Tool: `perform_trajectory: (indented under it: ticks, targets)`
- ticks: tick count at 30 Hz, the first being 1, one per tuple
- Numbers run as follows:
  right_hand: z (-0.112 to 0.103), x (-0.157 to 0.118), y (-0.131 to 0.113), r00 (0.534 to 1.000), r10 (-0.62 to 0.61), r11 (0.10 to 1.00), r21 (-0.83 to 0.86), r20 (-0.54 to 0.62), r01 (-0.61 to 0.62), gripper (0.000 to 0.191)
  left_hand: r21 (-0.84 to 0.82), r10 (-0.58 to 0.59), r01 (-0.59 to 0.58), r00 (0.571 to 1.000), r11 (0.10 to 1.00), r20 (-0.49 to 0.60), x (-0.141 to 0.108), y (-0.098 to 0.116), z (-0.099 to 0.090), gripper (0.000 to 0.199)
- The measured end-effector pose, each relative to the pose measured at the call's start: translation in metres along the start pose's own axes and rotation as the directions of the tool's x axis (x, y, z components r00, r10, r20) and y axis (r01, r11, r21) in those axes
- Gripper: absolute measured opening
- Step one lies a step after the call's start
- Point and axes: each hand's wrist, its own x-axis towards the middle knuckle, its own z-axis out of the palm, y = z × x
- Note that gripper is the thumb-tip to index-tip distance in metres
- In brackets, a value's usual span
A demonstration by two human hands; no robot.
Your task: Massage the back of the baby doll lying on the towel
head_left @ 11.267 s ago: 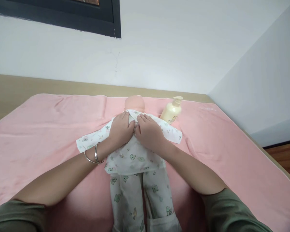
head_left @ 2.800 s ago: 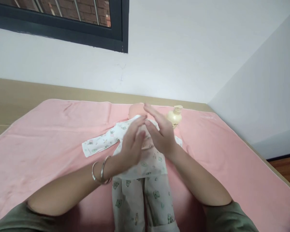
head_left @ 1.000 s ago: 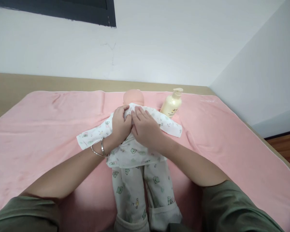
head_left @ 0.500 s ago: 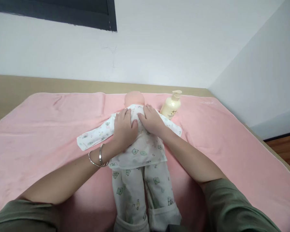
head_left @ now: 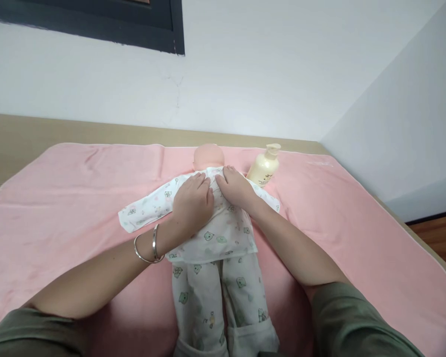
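A baby doll (head_left: pixel 208 156) lies on the pink cloth, its bald head toward the wall. It wears a white printed top (head_left: pixel 219 243) and matching trousers (head_left: pixel 200 297) with turned-up cuffs. My left hand (head_left: pixel 194 202) lies flat on the left side of the top's upper part, fingers extended toward the head. On the right shoulder area rests my right hand (head_left: pixel 237 188), its fingers stretched and the thumb apart. Neither hand grasps anything. Two silver bangles (head_left: pixel 155 244) circle my left wrist. The doll's left-side sleeve (head_left: pixel 144 210) spreads out over the cloth.
A cream pump bottle (head_left: pixel 263 166) stands just beyond the right sleeve. The pink cloth (head_left: pixel 78 198) covers most of a wooden surface (head_left: pixel 18 131), which meets a white wall (head_left: pixel 252 79). A dark frame (head_left: pixel 134 32) sits on the wall at upper left.
My left hand has shifted slightly down on the top, with its thumb now closer to the fingers. My right hand stays at the shoulder. The view has tilted up a little.
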Motion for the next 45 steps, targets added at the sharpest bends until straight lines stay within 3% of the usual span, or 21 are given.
perform_trajectory:
  ticks: [5,10,16,20,24,29,31,34,38,41,45]
  targets:
    - [-0.002,-0.007,-0.004,0.998,-0.055,0.995,-0.078,0.009,0.055,0.045,0.036,-0.081,0.079,0.994,0.996,0.069,0.009,-0.007,-0.003,0.030]
    - [-0.006,-0.029,-0.020,0.978,-0.204,0.955,-0.227,-0.044,0.189,0.032,0.055,-0.247,0.241,0.942,0.969,0.226,0.029,-0.022,-0.004,0.033]
    - [-0.011,-0.014,-0.015,1.000,0.007,0.996,-0.094,0.022,-0.005,0.035,0.180,-0.095,0.069,0.986,0.981,0.137,0.012,-0.005,-0.006,0.036]
    - [-0.012,0.001,-0.007,0.995,0.060,0.998,-0.026,0.076,-0.058,0.039,0.211,-0.010,-0.014,0.994,0.977,0.112,0.002,0.008,-0.012,0.034]
    - [-0.008,-0.007,-0.012,0.999,-0.037,0.992,-0.118,0.039,0.041,0.034,0.153,-0.091,0.061,0.976,0.986,0.196,0.015,-0.004,-0.015,0.033]
    - [-0.002,-0.028,-0.026,0.967,-0.247,0.928,-0.304,-0.069,0.215,0.033,0.034,-0.264,0.270,0.895,0.962,0.358,0.036,-0.026,-0.012,0.046]
    - [-0.005,-0.029,-0.026,0.977,-0.208,0.945,-0.270,-0.050,0.187,0.032,0.057,-0.244,0.239,0.905,0.969,0.350,0.035,-0.025,-0.010,0.047]
    - [-0.013,-0.019,-0.019,0.998,-0.043,0.990,-0.130,0.039,0.048,0.032,0.165,-0.141,0.100,0.956,0.981,0.256,0.021,-0.010,-0.012,0.041]
    - [-0.019,-0.001,-0.007,0.987,0.091,0.994,-0.068,0.135,-0.082,0.047,0.213,-0.010,-0.017,0.992,0.977,0.126,0.003,0.011,-0.015,0.032]
    - [-0.016,0.001,-0.005,0.992,0.056,0.995,-0.094,0.117,-0.045,0.049,0.199,-0.035,0.005,0.989,0.980,0.147,0.006,0.009,-0.014,0.030]
    - [-0.008,-0.014,-0.014,0.993,-0.120,0.968,-0.220,0.016,0.121,0.042,0.158,-0.173,0.136,0.951,0.978,0.255,0.024,-0.009,-0.012,0.040]
